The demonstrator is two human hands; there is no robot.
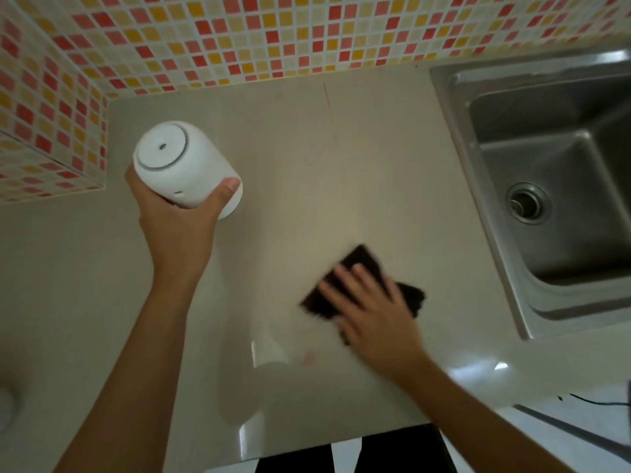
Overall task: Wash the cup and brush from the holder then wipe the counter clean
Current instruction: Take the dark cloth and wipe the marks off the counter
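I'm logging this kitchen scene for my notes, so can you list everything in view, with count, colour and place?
holder: one, white, held up above the counter's left part
cloth: one, dark, flat on the counter near the sink
counter: one, beige, centre
sink: one, steel, right, with a drain
tiled wall: one, red, orange and cream mosaic, top and left
cable: one, black, bottom right
left hand: one, grips the holder
right hand: one, fingers straight, presses the cloth
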